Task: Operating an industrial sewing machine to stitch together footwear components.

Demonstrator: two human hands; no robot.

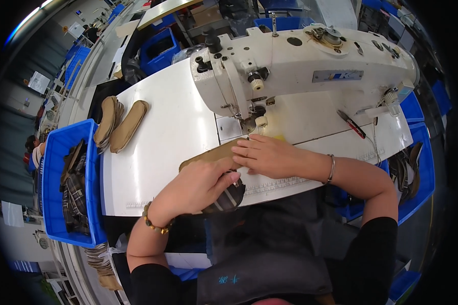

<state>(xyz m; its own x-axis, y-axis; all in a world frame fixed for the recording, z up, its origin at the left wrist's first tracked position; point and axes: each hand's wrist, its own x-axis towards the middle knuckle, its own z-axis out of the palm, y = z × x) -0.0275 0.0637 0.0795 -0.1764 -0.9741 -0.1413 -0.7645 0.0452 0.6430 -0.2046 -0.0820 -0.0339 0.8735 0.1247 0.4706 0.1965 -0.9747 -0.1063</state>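
A tan, sole-shaped piece (212, 154) lies at the front of a white sewing machine (300, 61), its far tip close to the needle area (250, 122). Dark plaid fabric (228, 199) hangs below it toward the table's front edge; both look like parts of one slipper. My left hand (201, 185) is closed on this slipper piece, thumb on the near side. A small shiny bit shows beside that thumb, too small to name. My right hand (269, 156) rests with outstretched fingers flat on the tan surface near the needle; its thumb is hidden.
Tan sole-shaped pieces (129, 126) lie on the white tabletop (163, 107) at left. A blue bin (97, 178) holds plaid pieces; another blue bin (426, 175) stands at right. Red-and-black thread snips (352, 124) lie under the machine arm. A printed ruler (275, 188) runs along the front.
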